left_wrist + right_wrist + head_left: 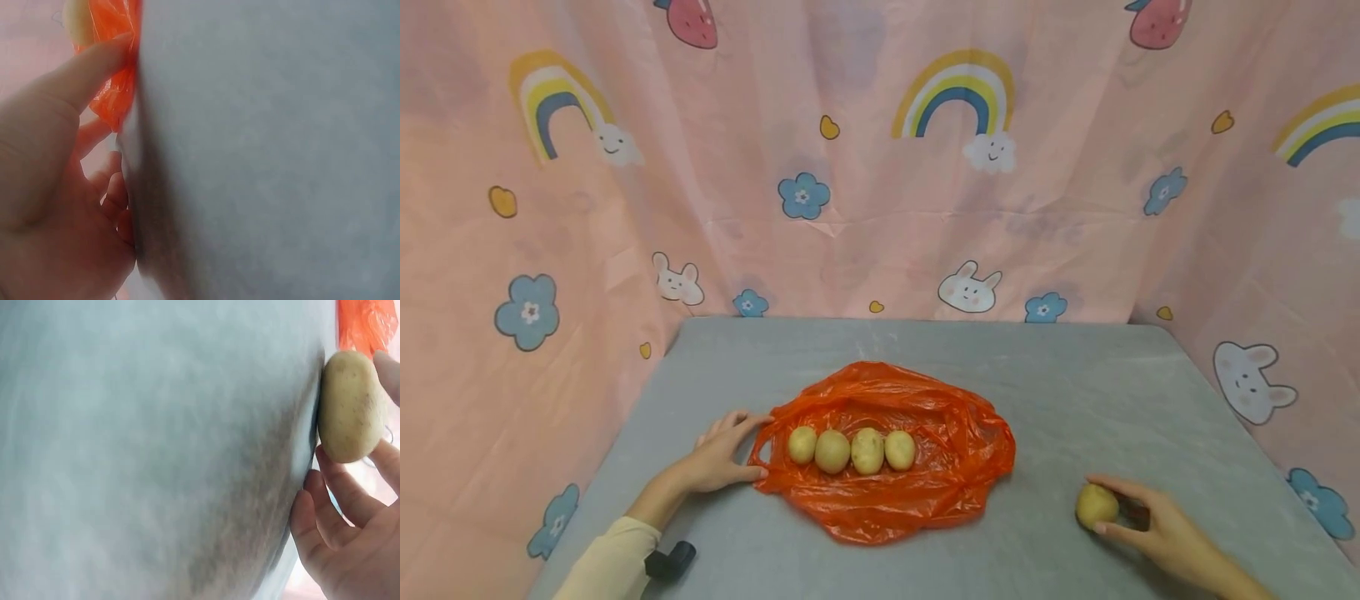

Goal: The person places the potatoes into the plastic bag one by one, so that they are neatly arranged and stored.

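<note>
Several potatoes (867, 451) lie in a row on a spread-out orange plastic bag (951, 492). At the bag's left end, my left hand (718, 458) touches the edge by the handle loop, its thumb and index finger spread apart. In the left wrist view the thumb (94, 72) overlaps the orange plastic. Off to the right of the bag, my right hand (1165, 529) holds a single potato (1096, 507) between thumb and fingers. That potato sits right at the table surface in the right wrist view, while the other fingers (331, 519) are beside the table.
The grey table (1075, 383) stretches beneath everything. A pink patterned curtain (880, 242) encloses its back and both sides. A black strap piece (672, 562) hangs at the left wrist, beside a cream sleeve (617, 558).
</note>
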Motion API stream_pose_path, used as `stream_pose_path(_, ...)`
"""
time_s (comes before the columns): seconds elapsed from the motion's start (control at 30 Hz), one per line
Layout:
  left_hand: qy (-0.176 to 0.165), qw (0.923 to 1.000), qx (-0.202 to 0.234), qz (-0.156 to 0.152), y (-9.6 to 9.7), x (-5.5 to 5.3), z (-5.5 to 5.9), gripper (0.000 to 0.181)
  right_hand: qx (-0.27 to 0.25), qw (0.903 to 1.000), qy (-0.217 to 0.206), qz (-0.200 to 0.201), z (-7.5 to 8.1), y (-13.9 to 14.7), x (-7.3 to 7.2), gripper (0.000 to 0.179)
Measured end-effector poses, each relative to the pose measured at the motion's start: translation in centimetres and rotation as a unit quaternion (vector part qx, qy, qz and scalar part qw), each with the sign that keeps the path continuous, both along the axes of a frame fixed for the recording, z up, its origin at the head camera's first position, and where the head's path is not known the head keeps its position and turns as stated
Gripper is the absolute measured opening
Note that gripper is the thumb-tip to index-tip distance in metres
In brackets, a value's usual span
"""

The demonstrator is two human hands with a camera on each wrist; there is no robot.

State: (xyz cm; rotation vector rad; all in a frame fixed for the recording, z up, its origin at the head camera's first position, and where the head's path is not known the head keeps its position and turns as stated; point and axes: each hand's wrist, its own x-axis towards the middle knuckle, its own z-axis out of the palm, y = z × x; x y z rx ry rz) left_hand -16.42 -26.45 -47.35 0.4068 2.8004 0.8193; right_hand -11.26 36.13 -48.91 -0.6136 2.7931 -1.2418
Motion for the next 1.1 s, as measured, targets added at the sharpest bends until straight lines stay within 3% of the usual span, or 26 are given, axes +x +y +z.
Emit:
stream_pose_path(0.37,0.01,0.9999,0.009,0.001,-0.2,0.0,-0.4,0.078,0.056,0.9966,0.034,-0.05,0.1,-1.3,0.1,0.051)
stream_pose_path(0.53,0.009,0.9999,0.006,0.005,-0.2,-0.1,-0.9,0.078,0.074,0.9957,0.017,-0.053,0.6,-1.4,0.2,0.058)
stream_pose_path(0.9,0.013,0.9998,0.011,0.005,0.0,0.3,-0.3,0.077,0.149,0.9873,-0.015,-0.051,1.3,-1.4,-0.1,0.062)
stream_pose_path(1.1,0.015,0.9997,0.014,0.009,-0.1,0.3,-0.7,0.077,0.146,0.9878,-0.024,-0.049,1.0,-1.2,-0.1,0.061)
